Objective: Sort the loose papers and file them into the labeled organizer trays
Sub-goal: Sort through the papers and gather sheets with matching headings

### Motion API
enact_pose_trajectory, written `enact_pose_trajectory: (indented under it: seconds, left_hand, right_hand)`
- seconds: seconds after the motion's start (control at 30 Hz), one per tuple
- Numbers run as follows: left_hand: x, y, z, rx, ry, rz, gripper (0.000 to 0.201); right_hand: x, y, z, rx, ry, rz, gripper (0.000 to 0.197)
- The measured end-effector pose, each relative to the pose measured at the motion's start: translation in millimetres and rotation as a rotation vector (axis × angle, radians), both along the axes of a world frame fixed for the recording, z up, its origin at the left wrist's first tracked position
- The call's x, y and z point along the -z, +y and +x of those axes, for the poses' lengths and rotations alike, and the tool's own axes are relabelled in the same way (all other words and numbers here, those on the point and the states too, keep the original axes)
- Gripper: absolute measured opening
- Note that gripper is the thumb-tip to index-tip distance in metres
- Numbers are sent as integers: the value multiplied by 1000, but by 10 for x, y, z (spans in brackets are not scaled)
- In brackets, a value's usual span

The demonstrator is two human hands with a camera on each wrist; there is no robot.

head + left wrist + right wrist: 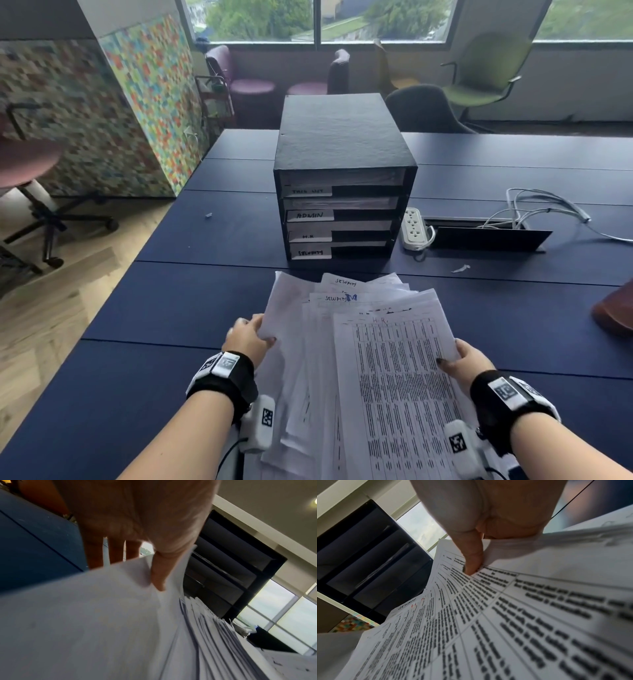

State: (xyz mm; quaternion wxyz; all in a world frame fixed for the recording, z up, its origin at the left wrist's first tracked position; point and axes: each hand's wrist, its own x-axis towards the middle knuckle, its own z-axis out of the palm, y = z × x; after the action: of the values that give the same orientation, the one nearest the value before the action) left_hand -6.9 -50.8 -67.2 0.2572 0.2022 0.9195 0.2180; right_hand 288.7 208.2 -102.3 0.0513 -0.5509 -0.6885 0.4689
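A fanned stack of loose white papers [346, 359] is held above the blue table [164, 308], in front of the black organizer [342, 178]. Its four trays carry white labels; "ADMIN" [310, 215] reads clearly, with "H.R" and "SECURITY" below it. My left hand [248, 337] pinches the stack's left edge, thumb on top [158, 577], fingers underneath. My right hand [460, 359] pinches the right edge, its thumb [472, 563] pressing the top sheet, a printed table [505, 615] marked "H.R". Sheets marked "SECURITY" stick out at the far end.
A white power strip [412, 228] and loose cables [541, 209] lie right of the organizer, beside an open cable hatch [486, 236]. A brown object [615, 311] shows at the table's right edge. Chairs stand beyond the table and on the wooden floor at left.
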Motion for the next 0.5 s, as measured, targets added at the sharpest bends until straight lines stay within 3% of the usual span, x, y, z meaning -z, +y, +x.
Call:
enact_pose_trajectory:
  seconds: [0.13,0.33,0.43,0.5]
  left_hand:
    - [-107,36,20,-171,82,202,20]
    - [-824,194,2,-285,213,694,14]
    - [-1135,298,81,-236,83,962,10]
    - [-1246,340,204,-29,49,1007,14]
  right_hand:
    - [42,-2,27,6,14,0,33]
    - [64,6,61,39,16,-7,24]
    - [63,26,78,44,17,-25,15]
    - [93,54,79,59,32,-31,13]
